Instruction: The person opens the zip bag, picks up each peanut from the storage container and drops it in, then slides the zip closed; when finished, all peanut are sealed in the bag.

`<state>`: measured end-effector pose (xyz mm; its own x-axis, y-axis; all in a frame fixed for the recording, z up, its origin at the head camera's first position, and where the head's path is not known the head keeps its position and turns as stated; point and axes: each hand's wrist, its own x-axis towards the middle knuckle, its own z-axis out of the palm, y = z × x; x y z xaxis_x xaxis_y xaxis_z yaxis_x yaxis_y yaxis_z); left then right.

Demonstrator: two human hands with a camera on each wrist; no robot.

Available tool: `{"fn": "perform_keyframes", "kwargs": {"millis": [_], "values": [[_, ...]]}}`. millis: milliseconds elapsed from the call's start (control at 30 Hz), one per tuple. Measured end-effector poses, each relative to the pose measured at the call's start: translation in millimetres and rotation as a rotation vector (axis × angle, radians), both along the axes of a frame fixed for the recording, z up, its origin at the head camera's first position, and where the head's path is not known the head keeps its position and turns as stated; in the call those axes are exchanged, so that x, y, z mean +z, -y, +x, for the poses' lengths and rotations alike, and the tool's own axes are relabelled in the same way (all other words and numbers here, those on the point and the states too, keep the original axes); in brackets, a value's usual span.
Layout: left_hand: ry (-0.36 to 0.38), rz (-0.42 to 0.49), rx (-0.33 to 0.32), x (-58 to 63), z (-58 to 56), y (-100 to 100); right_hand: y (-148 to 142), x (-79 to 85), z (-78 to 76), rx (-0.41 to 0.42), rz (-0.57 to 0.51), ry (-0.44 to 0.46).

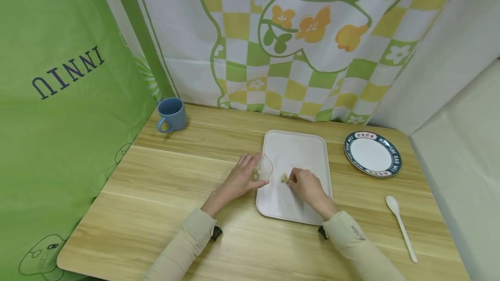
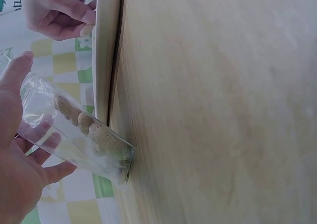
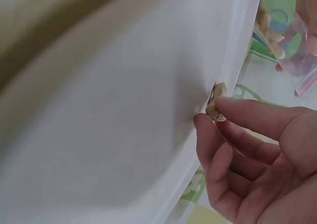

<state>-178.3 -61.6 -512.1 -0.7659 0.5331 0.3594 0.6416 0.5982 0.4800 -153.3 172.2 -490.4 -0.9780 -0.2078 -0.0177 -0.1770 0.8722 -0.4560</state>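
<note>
My left hand (image 1: 243,176) holds a clear container (image 1: 265,167) at the left edge of a white tray (image 1: 297,147). In the left wrist view the container lies tilted, and several unshelled peanuts (image 2: 101,137) sit toward its lower end. Over the tray, my right hand (image 1: 308,187) pinches a peanut (image 3: 218,105) between thumb and fingertips, close to the tray surface. Pale peanut pieces (image 1: 284,178) show at those fingertips in the head view; whether they are one peanut or two, I cannot tell.
A blue mug (image 1: 173,115) stands at the table's back left corner. Right of the tray are a dark-rimmed plate (image 1: 372,154) and, nearer me, a white spoon (image 1: 402,229). A patterned curtain (image 1: 281,55) hangs along the table's back edge, with green cloth (image 1: 66,133) at the left.
</note>
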Motion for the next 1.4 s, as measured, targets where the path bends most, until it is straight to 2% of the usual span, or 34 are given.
{"fn": "perform_keyframes", "kwargs": {"millis": [233,533,767,900,1100,1400], "values": [[0.013,0.0,-0.003,-1.2,0.0,0,-8,8.6,-6.3,-0.007,-0.058,-0.091],[0.013,-0.001,-0.009,1.6,-0.7,-1,-7,24.9,-11.9,0.133,-0.217,-0.236],[0.031,-0.005,-0.004,1.1,-1.7,0,5,45.4,-9.9,0.22,-0.278,-0.327],[0.036,-0.004,-0.008,0.3,-0.9,-1,11,52.4,-6.2,0.268,-0.283,-0.332],[0.026,-0.005,-0.011,2.0,0.7,-2,19,54.4,-3.8,0.316,-0.281,-0.335],[0.027,0.01,-0.02,3.1,0.8,-2,29,57.3,-4.9,0.344,-0.154,-0.349]]}}
